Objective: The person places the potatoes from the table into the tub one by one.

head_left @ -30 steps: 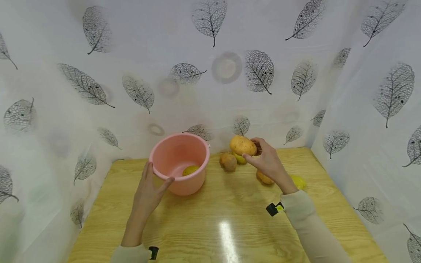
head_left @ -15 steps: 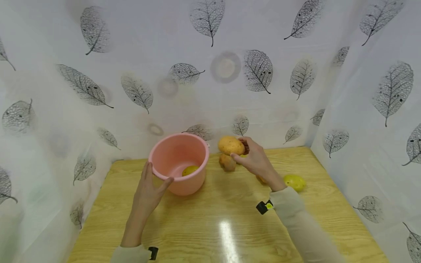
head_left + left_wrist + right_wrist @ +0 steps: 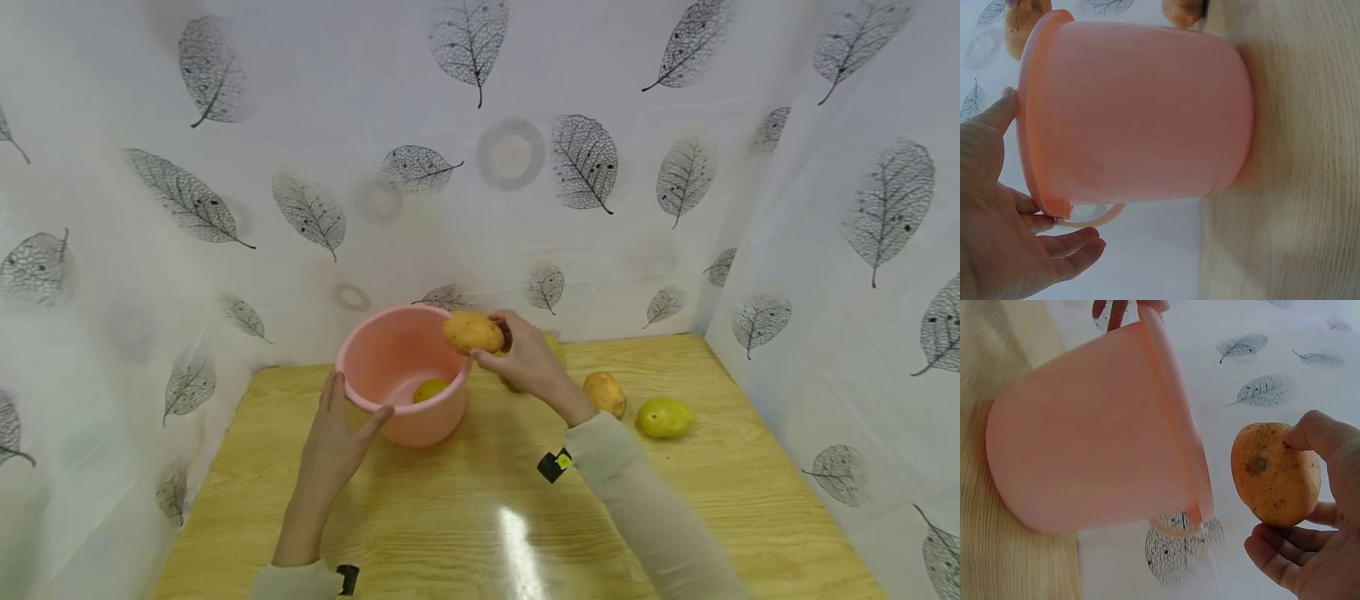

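Observation:
A pink bucket [image 3: 423, 427] stands upright on the table, with a yellow-green oval thing [image 3: 431, 390] lying inside it. My left hand [image 3: 330, 446] holds the bucket's rim at the near left side, thumb and fingers spread along it. In the left wrist view the thumb touches the rim, and some fingers lie near the bucket's handle [image 3: 1107, 215]. My right hand [image 3: 534, 360] grips a potato [image 3: 471, 332] between thumb and fingers, at the height of the bucket's right rim. The right wrist view shows this potato [image 3: 1275, 475] just outside the bucket's mouth, dark spots on its skin.
Right of the bucket a second potato [image 3: 604, 393] and a yellow-green oval piece [image 3: 665, 417] lie on the wooden table [image 3: 465, 525]. Another yellow-green piece [image 3: 553, 345] and a brownish one are mostly hidden behind the right hand. A leaf-patterned white sheet [image 3: 510, 242] hangs behind.
My right hand has carried the potato leftward from above the other pieces to the bucket's right rim. The left hand keeps its place on the bucket.

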### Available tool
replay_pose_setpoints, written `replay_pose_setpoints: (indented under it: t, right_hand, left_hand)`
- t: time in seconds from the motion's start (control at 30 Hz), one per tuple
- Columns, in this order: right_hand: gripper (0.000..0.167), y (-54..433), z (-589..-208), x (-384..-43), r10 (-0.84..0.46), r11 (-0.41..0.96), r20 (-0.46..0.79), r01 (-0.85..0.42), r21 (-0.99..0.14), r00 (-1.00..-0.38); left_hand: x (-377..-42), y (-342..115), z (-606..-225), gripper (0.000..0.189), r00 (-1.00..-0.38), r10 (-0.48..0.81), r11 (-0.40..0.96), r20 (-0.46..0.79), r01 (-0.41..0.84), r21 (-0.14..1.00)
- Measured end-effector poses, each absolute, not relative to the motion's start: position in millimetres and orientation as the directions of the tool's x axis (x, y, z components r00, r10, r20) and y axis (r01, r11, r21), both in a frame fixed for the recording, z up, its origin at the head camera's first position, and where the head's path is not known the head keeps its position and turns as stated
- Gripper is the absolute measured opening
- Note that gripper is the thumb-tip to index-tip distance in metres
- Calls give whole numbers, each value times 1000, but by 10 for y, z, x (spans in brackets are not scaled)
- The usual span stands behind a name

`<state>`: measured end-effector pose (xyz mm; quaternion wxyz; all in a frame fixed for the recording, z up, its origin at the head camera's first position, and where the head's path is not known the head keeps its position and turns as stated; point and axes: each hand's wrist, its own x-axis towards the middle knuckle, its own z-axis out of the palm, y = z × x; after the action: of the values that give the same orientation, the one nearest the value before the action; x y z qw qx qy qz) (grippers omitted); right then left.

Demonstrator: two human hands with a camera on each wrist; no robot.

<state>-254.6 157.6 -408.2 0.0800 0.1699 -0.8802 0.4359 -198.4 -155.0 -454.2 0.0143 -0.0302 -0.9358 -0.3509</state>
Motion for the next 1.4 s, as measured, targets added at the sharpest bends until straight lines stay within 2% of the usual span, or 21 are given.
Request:
replay_pose_setpoints:
  t: [0.33,0.57,0.93,1.4]
  right_hand:
    - [64,1154,-4052,-2615,-295,562,239,-370,-740,-925]
    - [65,899,-4120,-2650,-375,517,271,-443,-733,-887]
    - [59,579,-4174,-2667,-429,571,238,-466,-675,-871]
    - [64,445,-4185,-2624,-454,615,215,-479,-626,-865]
  left_hand:
    - [-1986,-1552,-4537,111,-998,52,754,31,59,654]
    - [-1985,-1549,-4533,112,-999,52,754,10,46,656]
    - [-1969,-1553,-4517,111,-999,52,747,8,44,664]
    - [-1988,-1563,-4553,110,-999,42,727,34,53,684]
